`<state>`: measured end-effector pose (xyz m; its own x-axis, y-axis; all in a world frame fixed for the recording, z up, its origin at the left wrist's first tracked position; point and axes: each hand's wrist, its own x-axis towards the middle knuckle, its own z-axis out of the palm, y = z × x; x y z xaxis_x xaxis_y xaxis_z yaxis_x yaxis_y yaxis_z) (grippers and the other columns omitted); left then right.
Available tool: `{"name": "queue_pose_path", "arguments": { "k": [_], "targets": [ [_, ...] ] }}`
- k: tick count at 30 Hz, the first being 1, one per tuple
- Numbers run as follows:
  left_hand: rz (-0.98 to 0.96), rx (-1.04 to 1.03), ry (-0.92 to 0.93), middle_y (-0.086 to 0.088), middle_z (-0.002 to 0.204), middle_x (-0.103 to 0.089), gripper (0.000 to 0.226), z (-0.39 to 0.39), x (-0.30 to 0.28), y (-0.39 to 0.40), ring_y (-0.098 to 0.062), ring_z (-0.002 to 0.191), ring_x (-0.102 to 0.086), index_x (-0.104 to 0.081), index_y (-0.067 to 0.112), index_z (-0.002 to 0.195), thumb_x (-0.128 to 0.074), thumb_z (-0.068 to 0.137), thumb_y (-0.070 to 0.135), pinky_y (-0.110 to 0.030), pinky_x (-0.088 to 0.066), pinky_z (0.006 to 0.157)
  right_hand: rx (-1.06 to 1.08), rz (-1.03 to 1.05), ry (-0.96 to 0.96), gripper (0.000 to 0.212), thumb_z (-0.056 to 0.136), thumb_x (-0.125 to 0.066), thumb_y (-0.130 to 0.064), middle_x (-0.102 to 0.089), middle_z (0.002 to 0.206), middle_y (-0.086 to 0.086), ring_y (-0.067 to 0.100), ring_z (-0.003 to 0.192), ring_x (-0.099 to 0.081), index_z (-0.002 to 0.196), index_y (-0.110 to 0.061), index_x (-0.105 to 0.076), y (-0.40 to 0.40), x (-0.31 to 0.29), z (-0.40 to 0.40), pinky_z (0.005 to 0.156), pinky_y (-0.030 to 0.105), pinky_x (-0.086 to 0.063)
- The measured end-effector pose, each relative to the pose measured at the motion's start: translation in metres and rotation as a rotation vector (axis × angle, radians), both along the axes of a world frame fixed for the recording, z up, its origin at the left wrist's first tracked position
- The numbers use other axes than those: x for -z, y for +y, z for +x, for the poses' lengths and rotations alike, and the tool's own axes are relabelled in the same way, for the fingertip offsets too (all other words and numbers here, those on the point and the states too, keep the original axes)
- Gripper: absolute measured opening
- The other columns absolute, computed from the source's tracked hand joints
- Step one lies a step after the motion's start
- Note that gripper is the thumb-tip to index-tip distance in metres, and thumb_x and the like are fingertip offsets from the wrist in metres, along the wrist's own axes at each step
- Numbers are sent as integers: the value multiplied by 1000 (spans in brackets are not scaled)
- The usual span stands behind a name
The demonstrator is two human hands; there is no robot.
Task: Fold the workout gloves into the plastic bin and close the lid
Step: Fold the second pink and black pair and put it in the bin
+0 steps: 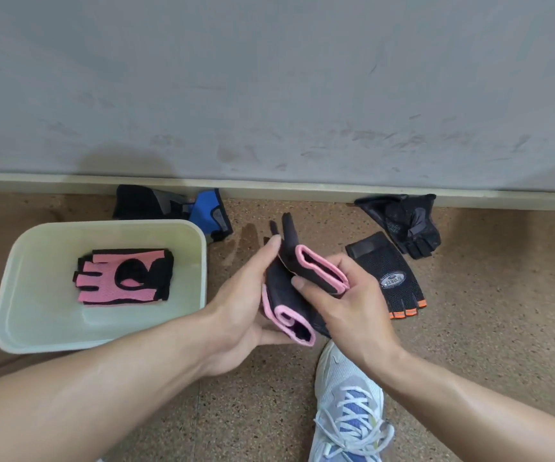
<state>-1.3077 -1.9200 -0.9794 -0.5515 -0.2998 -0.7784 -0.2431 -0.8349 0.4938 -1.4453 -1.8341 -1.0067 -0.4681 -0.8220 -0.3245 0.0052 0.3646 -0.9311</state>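
Observation:
A pale plastic bin (19, 261) stands open on the floor at the left, with one pink and black glove (124, 278) lying flat inside. Both hands hold a second pink and black glove (289, 291), bent over on itself, above the floor in the middle. My left hand (239, 301) cups it from below and the left. My right hand (342, 295) presses on it from the right. No lid is in view.
A black and blue glove (176, 208) lies behind the bin by the wall base. A black mesh glove with orange trim (389, 278) and another black glove (402, 221) lie on the floor to the right. My white sneaker (349, 401) is at the bottom.

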Motion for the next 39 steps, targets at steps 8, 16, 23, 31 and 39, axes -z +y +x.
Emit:
{"name": "queue_pose_path", "arguments": {
  "k": [8,16,23,31,39],
  "targets": [
    [-102,33,-92,-11,111,-79,43,12,8,-3,-28,105,-75,-66,10,122,-32,103,-8,-48,-57,98,177,-29,-11,16,91,-73,-16,-74,99,20,31,94,-74,98,-4,-65,-16,-16,-28,80,41,-64],
    [-173,-125,-95,-8,112,-79,39,9,15,-5,-26,106,-75,-63,9,121,-45,97,-15,-48,-57,98,388,-159,-339,18,94,-62,-7,-79,98,3,21,97,-73,107,-14,-74,-32,-45,-43,90,42,-58],
    [-227,-247,20,-11,115,-78,38,3,6,-4,-24,111,-73,-63,6,122,-50,94,-17,-43,-56,100,138,125,-437,21,93,-65,-29,-80,106,-2,15,103,-75,108,-20,-77,-16,-37,-3,82,31,-56],
    [-285,-206,101,-11,121,-76,44,9,5,-8,-24,117,-70,-68,5,123,-58,88,-20,-41,-53,103,46,173,-503,30,103,-51,-32,-79,111,0,16,99,-72,107,-21,-79,-7,-24,13,98,48,-54],
    [-270,-244,68,-8,116,-77,49,25,9,-27,-27,110,-72,-66,10,121,-81,75,14,-47,-55,99,-322,120,11,28,98,-66,-22,-71,128,-15,8,126,-63,125,-26,-72,-12,-6,-23,113,43,-44]
  ]
}}
